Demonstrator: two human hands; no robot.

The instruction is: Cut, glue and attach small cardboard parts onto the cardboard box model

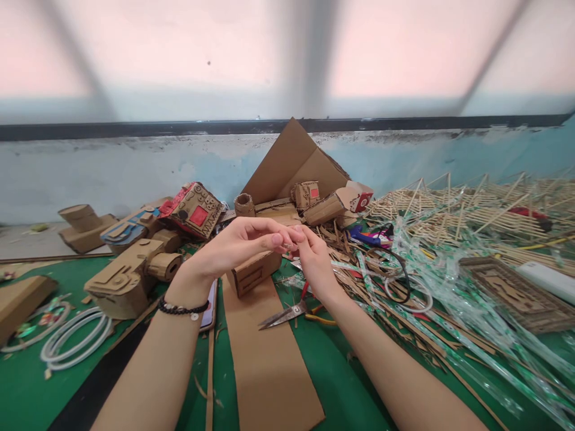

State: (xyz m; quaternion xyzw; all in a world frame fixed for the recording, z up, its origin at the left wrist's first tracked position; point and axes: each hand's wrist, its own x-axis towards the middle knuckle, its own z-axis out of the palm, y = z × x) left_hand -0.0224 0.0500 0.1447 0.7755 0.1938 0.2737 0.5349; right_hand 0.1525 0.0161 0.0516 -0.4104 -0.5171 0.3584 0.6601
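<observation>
In the middle of the view my left hand point(245, 239) and my right hand point(316, 263) meet at the fingertips, raised above the table. The left fingers are curled inward and the right thumb and fingers pinch against them. Whatever is between them, if anything, is too small to make out. Just below the hands stands a small cardboard box point(255, 274), partly covered by them, on a long flat cardboard piece point(274, 365). Scissors point(285, 315) with red and yellow handles lie beside it, blades apart, under my right wrist. A phone point(209, 308) is partly hidden behind my left forearm.
Cardboard camera models point(121, 278) and a red-trimmed one point(195, 209) crowd the left, near a coiled white cable point(76, 341). Cardboard scraps point(345, 245), clear plastic strips point(476, 323) and wooden sticks point(476, 203) cover the right. A folded cardboard sheet point(287, 158) leans against the wall.
</observation>
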